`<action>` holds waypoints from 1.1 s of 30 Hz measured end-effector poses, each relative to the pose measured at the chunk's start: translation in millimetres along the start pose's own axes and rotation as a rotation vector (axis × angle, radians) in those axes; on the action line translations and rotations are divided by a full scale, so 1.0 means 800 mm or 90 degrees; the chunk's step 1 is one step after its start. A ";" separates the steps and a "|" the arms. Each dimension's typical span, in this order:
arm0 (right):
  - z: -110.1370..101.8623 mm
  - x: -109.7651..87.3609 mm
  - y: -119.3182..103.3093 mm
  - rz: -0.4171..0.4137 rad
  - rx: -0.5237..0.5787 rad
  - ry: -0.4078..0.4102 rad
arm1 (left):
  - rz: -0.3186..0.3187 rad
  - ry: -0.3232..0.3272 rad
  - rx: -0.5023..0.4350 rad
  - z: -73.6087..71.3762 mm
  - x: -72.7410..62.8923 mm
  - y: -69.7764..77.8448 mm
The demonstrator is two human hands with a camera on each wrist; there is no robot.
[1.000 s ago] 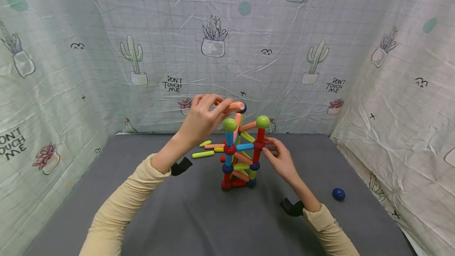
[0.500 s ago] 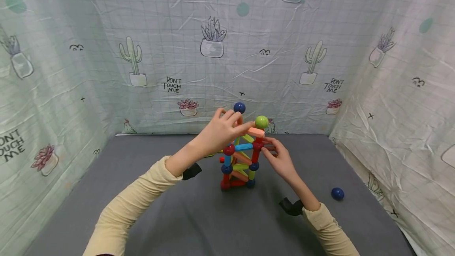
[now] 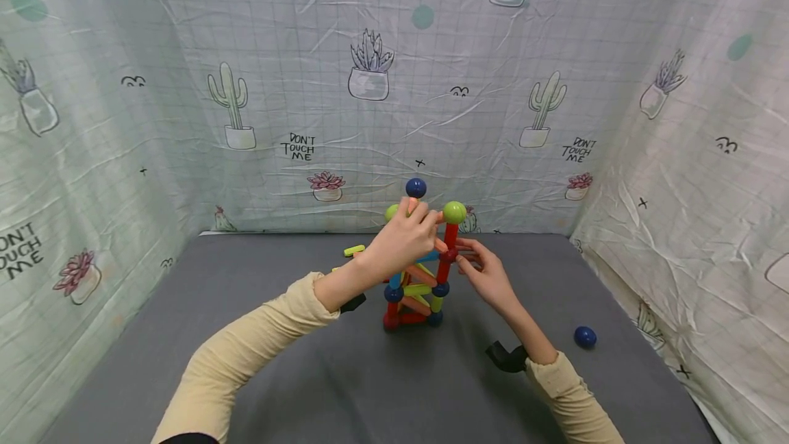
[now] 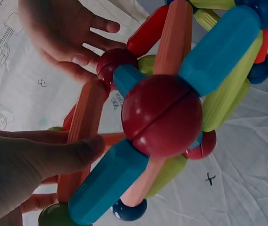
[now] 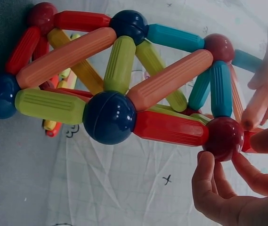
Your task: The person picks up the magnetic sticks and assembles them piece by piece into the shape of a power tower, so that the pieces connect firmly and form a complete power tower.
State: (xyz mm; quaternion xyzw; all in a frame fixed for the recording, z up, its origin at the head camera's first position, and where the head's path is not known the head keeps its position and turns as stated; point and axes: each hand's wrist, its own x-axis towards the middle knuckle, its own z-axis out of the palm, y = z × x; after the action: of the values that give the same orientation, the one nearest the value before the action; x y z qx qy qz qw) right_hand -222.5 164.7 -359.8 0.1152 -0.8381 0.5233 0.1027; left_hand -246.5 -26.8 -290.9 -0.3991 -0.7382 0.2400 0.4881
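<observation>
A tower of toy rods and balls (image 3: 419, 289) stands upright on the dark tabletop. At its upper part my left hand (image 3: 403, 242) pinches an orange rod (image 4: 87, 115) between thumb and fingers. One end of that rod lies by a green ball (image 4: 53, 214); the other points down toward a red ball (image 5: 223, 137) at a right-side joint. My right hand (image 3: 487, 276) holds that red ball with its fingertips. Above it, a red rod (image 3: 451, 233) carries a green ball (image 3: 455, 212). A blue ball (image 3: 416, 188) tops the back. My left hand hides part of the tower's upper left.
A loose blue ball (image 3: 585, 337) lies on the table (image 3: 370, 389) at the right. Behind my left hand a yellow-green rod (image 3: 354, 251) lies on the tabletop. A patterned cloth (image 3: 283, 40) hangs behind and along both sides.
My left hand has moved right and down with the orange rod, from above the tower's left to its upper front. The right hand has stayed at the red ball.
</observation>
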 end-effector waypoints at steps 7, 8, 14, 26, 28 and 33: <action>0.000 -0.001 0.000 -0.008 -0.003 0.000 | -0.009 -0.033 -0.012 -0.004 0.006 0.008; 0.000 -0.001 0.000 -0.009 -0.003 0.001 | -0.011 -0.038 -0.020 -0.003 0.007 0.009; 0.000 -0.003 0.000 -0.017 0.001 0.000 | -0.004 -0.011 -0.038 -0.003 0.004 0.006; -0.003 0.000 0.011 -0.011 0.019 -0.037 | -0.367 0.326 -0.436 0.026 -0.070 0.025; -0.004 0.000 0.013 -0.010 0.021 -0.042 | -0.412 0.283 -0.492 0.033 -0.083 0.036; -0.005 -0.001 0.012 -0.009 0.021 -0.047 | -0.430 0.184 -0.545 0.045 -0.099 0.055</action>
State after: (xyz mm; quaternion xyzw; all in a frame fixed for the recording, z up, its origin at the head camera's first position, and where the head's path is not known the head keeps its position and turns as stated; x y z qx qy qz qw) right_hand -224.8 172.4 -366.7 0.1423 -0.8316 0.5318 0.0732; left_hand -247.7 -65.9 -379.9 -0.3316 -0.7823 -0.3075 0.4284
